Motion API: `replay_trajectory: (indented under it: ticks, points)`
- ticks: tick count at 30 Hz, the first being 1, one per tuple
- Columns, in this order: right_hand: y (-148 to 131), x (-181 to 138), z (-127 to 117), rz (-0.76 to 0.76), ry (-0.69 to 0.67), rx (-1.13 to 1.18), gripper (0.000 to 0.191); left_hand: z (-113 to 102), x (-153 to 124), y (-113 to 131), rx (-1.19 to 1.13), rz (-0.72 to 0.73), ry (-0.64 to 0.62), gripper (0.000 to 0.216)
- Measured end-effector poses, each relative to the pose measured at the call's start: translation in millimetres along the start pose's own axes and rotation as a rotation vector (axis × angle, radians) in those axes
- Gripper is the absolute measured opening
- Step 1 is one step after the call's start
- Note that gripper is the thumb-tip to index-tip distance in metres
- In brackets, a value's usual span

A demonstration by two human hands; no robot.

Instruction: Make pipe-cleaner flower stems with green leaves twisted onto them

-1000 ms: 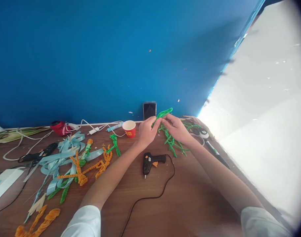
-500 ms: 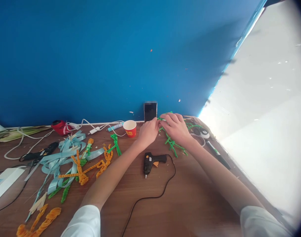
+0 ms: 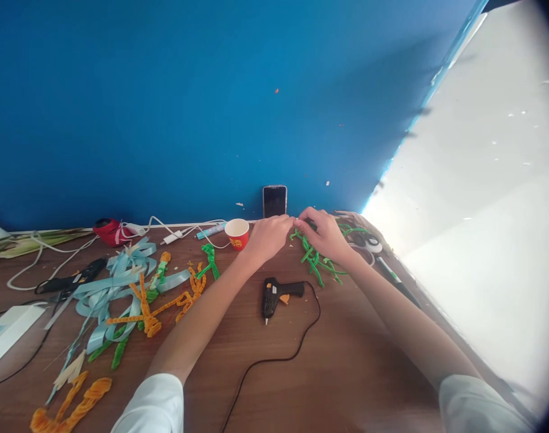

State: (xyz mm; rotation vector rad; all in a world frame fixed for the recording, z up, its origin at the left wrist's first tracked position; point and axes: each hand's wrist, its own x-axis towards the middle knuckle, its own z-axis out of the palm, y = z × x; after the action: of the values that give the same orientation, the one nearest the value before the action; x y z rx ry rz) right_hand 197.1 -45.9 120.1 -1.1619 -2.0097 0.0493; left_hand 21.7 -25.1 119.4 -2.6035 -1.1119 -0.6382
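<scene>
Fingers (image 3: 288, 220) of the left hand (image 3: 269, 237) and right hand (image 3: 323, 236) are closed, tips touching; any grip cannot be told. Green pipe cleaners (image 3: 312, 255) are lying just beneath the right hand.

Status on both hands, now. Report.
Left hand and right hand meeting at fingertips, hold unclear. Green pipe-cleaner bundle under right hand. Hot glue gun nearby, untouched, not in the way.

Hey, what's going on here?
A person is working at a wooden table with both bare hands. The left hand and right hand meet at the fingertips just above a tangle of green pipe cleaners; whatever they pinch is hidden. A black hot glue gun lies nearby, and a red paper cup stands beside the left hand. Light blue ribbons and orange pipe-cleaner shapes lie farther left.
</scene>
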Motion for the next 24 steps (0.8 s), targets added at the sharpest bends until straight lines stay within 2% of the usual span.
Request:
replay_trajectory:
  ticks: [7,11,17,21,24]
  points:
    - [-2.5,1.3,-1.3,0.288,-0.054,0.453,0.032,15.1,-2.2,-5.6,0.176,0.185,0.192,0.024]
    - [-10.7,1.5,-2.3,0.447,-0.068,0.59,0.033,21.9,-4.9,-5.3,0.211,0.213,0.24,0.029]
    - [-15.7,0.6,2.2,0.628,-0.025,0.76,0.022,30.4,-9.5,-4.3,0.016,0.113,0.158,0.039]
    - [-9.9,-2.9,10.6,0.695,-0.075,0.828,0.033,27.0,-10.9,-3.1,-0.171,0.044,0.18,0.041]
    - [-8.7,-5.7,14.8,0.666,-0.083,0.874,0.037,22.0,-9.9,-2.4,-0.27,0.031,0.174,0.042]
